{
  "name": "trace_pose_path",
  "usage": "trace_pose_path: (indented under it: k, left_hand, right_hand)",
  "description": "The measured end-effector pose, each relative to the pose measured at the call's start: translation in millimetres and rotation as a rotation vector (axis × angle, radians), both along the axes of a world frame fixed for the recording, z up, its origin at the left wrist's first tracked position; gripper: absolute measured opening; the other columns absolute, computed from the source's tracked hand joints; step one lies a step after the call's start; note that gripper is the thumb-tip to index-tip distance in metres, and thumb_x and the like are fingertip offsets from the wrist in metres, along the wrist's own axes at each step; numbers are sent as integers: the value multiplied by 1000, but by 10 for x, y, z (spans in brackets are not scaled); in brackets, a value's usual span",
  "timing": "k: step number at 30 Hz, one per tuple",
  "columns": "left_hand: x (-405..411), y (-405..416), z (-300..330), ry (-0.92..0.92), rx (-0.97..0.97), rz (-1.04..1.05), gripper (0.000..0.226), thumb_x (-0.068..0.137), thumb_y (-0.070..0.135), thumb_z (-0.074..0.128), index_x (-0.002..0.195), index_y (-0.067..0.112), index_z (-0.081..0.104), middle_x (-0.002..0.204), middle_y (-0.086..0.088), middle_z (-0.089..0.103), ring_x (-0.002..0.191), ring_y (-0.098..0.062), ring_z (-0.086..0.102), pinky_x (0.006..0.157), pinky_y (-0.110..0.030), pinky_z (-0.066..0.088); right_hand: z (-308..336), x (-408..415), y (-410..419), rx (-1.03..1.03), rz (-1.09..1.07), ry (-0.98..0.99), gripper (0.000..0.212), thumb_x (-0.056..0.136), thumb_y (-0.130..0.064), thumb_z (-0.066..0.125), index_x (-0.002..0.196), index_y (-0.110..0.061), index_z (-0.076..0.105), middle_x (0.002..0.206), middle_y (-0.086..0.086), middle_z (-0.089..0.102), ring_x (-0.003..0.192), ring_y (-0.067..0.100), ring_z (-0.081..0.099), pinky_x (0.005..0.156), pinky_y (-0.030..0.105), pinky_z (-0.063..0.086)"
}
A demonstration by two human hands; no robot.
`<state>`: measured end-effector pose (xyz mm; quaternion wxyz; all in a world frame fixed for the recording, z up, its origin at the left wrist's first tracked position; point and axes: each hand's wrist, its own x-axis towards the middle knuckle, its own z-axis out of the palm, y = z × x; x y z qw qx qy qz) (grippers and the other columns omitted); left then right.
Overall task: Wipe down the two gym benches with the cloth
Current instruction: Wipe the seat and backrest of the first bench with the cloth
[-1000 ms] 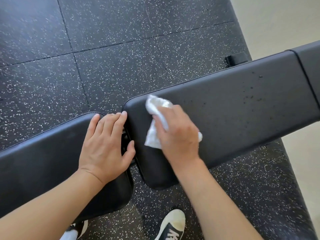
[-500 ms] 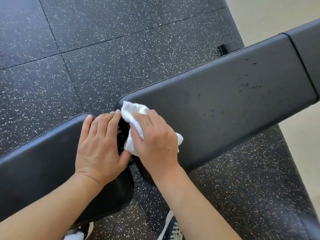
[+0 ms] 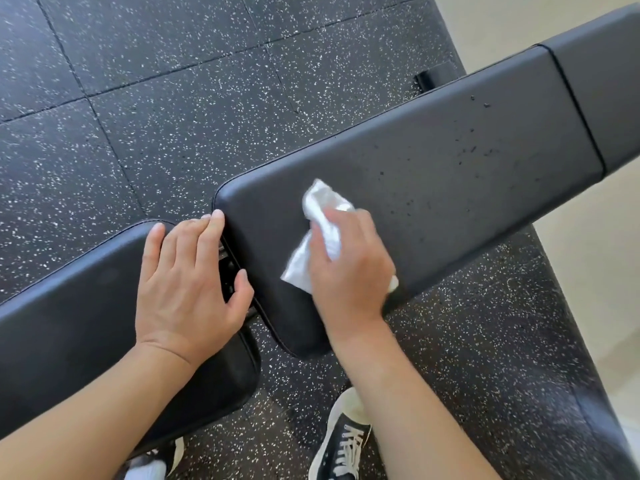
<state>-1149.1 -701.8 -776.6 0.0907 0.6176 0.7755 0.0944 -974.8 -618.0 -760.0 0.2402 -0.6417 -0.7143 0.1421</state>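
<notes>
Right hand (image 3: pixel 349 268) presses the cloth (image 3: pixel 320 237) onto the speckled right pad (image 3: pixel 450 161), fingers curled over it, while the left hand (image 3: pixel 187 282) rests flat, fingers together, on the left pad (image 3: pixel 69 327).

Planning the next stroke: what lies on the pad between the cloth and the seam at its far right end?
In the head view, only bare black pad dotted with small dark specks lies between the white cloth and the seam.

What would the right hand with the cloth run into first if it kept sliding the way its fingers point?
Probably nothing solid: the right hand points up-left across the bench pad, so the cloth would reach its far edge.
</notes>
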Motion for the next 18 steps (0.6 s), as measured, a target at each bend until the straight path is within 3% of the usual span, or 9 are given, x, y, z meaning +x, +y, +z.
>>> trace_pose_path:
  k: [4, 9, 12, 14, 18]
  left_hand:
    - [-10, -7, -11, -10, 5, -4, 76, 89, 44, 51, 153, 4, 42, 142, -16, 54, 136, -37, 47, 130, -53, 16]
    - [-4, 0, -8, -9, 1, -2, 76, 89, 44, 51, 152, 3, 42, 141, -17, 54, 135, -39, 48, 130, -52, 15]
    - [-2, -1, -2, -9, 4, 1, 76, 88, 43, 50, 152, 3, 43, 139, -18, 54, 134, -40, 49, 130, -53, 15]
    - [-8, -6, -2, -4, -1, -1, 76, 88, 43, 50, 152, 3, 43, 139, -19, 54, 134, -40, 49, 130, -53, 15]
    - [-3, 2, 5, -2, -12, -7, 76, 88, 43, 50, 152, 3, 42, 140, -18, 54, 134, -40, 48, 130, -54, 16]
  right_hand:
    - [19, -352, -265, 55, 207, 0, 12, 91, -22, 69, 96, -12, 72, 87, 4, 60, 68, 24, 54, 57, 38, 45]
    - [19, 385, -670, 66, 430, -95, 16, 100, -24, 64, 109, -14, 72, 88, 1, 53, 70, 22, 50, 58, 39, 48]
    - [7, 981, -471, 63, 310, -130, 20, 101, -28, 63, 116, -17, 70, 91, -1, 54, 75, 21, 54, 63, 36, 51]
    - [-12, 1139, -240, 34, 144, -125, 18, 98, -29, 64, 112, -20, 71, 89, -5, 50, 73, 16, 50, 60, 32, 45]
    - [-27, 712, -41, -17, -81, -91, 19, 91, -33, 65, 106, -23, 69, 92, -7, 51, 76, 16, 51, 61, 24, 29]
